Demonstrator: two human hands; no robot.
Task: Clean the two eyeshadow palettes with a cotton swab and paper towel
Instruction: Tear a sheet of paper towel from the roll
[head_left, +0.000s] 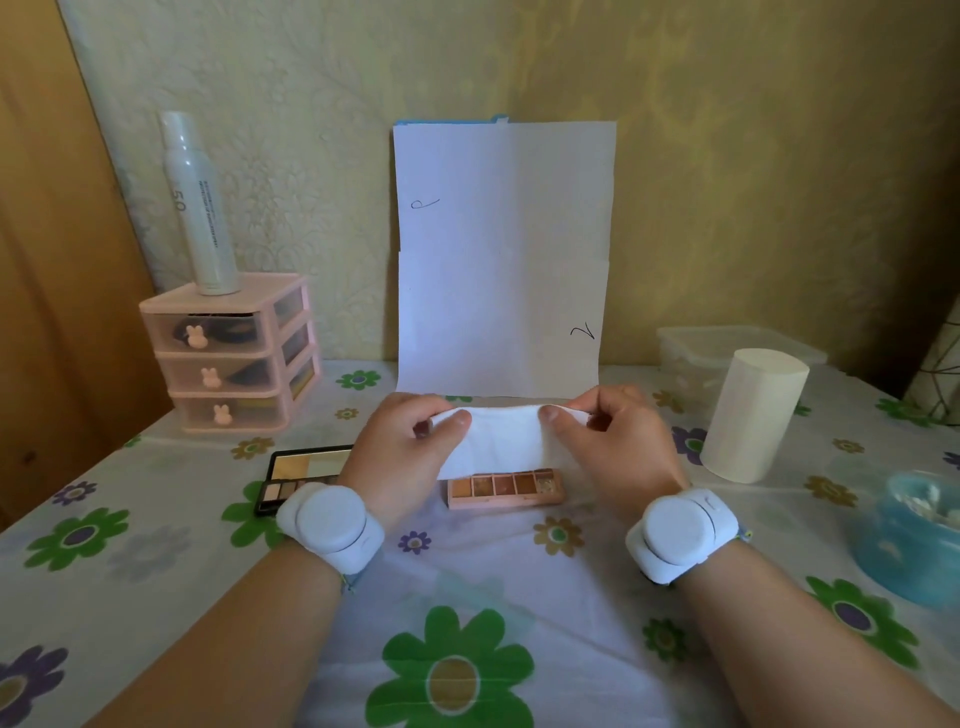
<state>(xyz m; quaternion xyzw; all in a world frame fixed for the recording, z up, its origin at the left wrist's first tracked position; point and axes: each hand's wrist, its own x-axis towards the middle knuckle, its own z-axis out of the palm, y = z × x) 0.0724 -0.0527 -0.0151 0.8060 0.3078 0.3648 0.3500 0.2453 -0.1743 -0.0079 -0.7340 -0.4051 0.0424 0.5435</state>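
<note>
A white piece of paper towel (498, 439) hangs stretched between my hands above the table. My left hand (410, 447) pinches its left top edge and my right hand (613, 441) pinches its right top edge. Below the towel lies a pink eyeshadow palette (506, 488) with brown and orange pans, its far side hidden by the towel. A black eyeshadow palette (296, 473) with a mirror in its raised lid lies open to the left, partly behind my left wrist. A blue tub of cotton swabs (914, 525) sits at the right edge.
A paper towel roll (753, 415) stands at the right with a clear plastic box (727, 348) behind it. A pink drawer unit (234, 358) carries a white spray bottle (195, 202) at the back left. A white sheet (501, 260) leans on the wall. A flowered cloth (467, 597) covers the table.
</note>
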